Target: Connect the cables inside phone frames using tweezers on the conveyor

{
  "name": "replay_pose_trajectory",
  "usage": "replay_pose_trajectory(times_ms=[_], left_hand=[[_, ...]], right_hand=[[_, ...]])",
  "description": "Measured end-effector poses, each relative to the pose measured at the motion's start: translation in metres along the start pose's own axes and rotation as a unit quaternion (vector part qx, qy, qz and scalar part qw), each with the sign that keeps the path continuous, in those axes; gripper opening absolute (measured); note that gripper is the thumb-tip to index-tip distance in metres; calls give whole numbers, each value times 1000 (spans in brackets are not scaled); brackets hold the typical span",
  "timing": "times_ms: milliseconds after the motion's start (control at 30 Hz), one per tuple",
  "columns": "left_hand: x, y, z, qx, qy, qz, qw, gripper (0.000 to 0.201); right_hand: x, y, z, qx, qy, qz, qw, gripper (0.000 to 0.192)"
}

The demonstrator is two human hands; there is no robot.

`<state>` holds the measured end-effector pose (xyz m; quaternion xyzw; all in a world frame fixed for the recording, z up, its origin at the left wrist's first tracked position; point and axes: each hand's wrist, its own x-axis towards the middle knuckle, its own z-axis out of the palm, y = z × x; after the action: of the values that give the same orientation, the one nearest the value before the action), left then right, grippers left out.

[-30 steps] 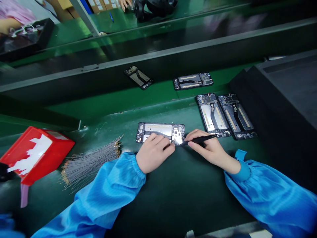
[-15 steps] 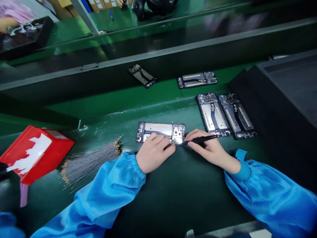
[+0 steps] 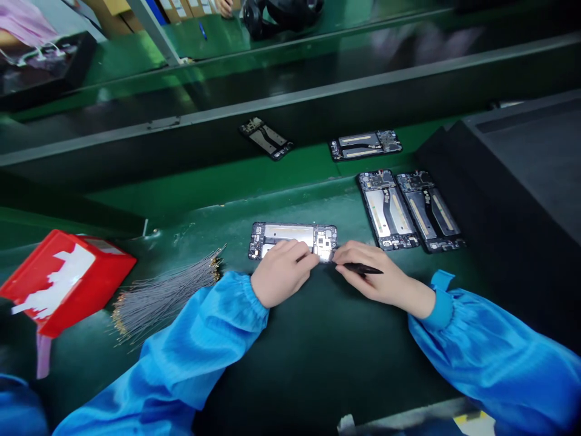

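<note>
— On the green counter [image 3: 290, 363], what is being handled?

— An opened phone [image 3: 293, 239] is laid flat near the middle. Its near edge is pressed by the left hand [image 3: 281, 275], whose grip is curled loosely, fingers resting on the phone, nothing enclosed.

— And the other side?

— Black tweezers [image 3: 363, 268] are pinched in the right hand [image 3: 379, 278], the grip closed around them, the tip brought just beside the phone's right corner.

— What else is seen?

— Two more phones [image 3: 408, 209] are laid side by side to the right; a bundle of thin wires [image 3: 167, 293] and a red box [image 3: 63, 281] are set to the left.
</note>
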<state>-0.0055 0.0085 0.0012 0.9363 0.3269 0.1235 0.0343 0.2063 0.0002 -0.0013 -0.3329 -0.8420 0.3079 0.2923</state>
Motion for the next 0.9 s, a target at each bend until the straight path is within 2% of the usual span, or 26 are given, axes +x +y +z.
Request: replay_pose_trajectory(times_ms=[100, 267, 433, 500, 733, 900], left_hand=[[2, -3, 2, -33, -3, -16, 999, 21], [4, -5, 4, -68, 0, -40, 997, 22], [7, -3, 4, -72, 25, -56, 996, 24], [9, -2, 5, -79, 35, -62, 994, 24], [7, -5, 6, -150, 46, -79, 984, 26], [-3, -3, 5, -177, -2, -33, 984, 32]], right_hand=[[5, -1, -5, 20, -13, 27, 999, 7], [14, 7, -18, 32, 34, 39, 998, 19], [21, 14, -13, -85, -61, 49, 993, 46], [22, 14, -11, -118, -79, 57, 988, 54], [25, 11, -8, -119, -78, 71, 987, 58], [26, 10, -6, -99, -65, 79, 990, 57]])
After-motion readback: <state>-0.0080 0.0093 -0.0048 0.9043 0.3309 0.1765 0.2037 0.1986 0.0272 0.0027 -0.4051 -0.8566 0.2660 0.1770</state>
